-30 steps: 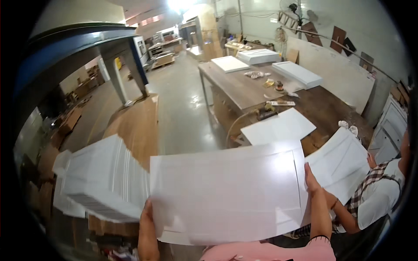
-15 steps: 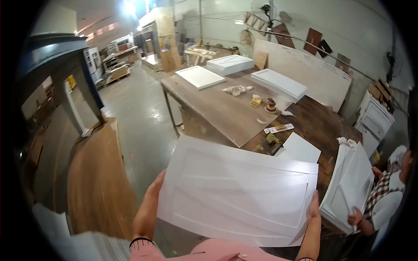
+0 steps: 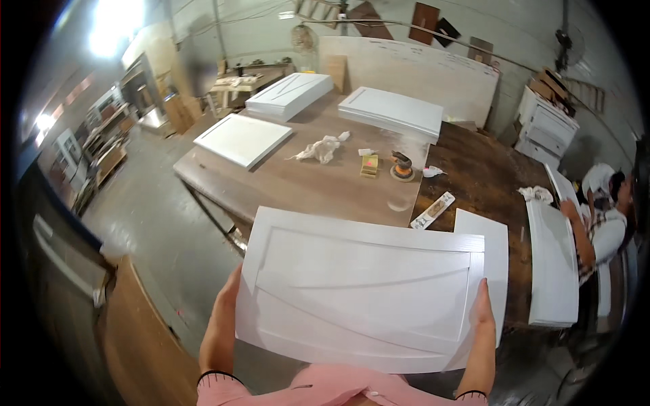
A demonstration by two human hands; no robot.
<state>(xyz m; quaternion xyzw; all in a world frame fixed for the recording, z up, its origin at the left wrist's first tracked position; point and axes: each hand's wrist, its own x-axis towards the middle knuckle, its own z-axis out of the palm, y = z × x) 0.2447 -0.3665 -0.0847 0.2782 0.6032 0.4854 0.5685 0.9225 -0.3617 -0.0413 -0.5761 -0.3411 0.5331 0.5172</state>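
A white cabinet door panel [image 3: 365, 284] with a raised frame is held in front of me, tilted, its far edge over the near side of the workbench. My left hand [image 3: 233, 287] grips its left edge, the fingers hidden behind it. At the right edge my right hand [image 3: 483, 306] is closed on it, thumb up along the side. Partly behind the panel lies another white panel [image 3: 492, 233] on the dark wood part of the bench.
On the workbench [image 3: 318, 183] are stacks of white panels [image 3: 389, 108], a single panel [image 3: 244, 140], a crumpled rag [image 3: 321, 149], a yellow pad [image 3: 369, 166] and an orange-black sander [image 3: 402, 166]. At right, a co-worker [image 3: 606, 227] handles a panel beside another stack [image 3: 554, 264].
My view has turned right and come nearer the bench, with the panel still in both hands. The co-worker has lifted a panel upright off the right-hand stack.
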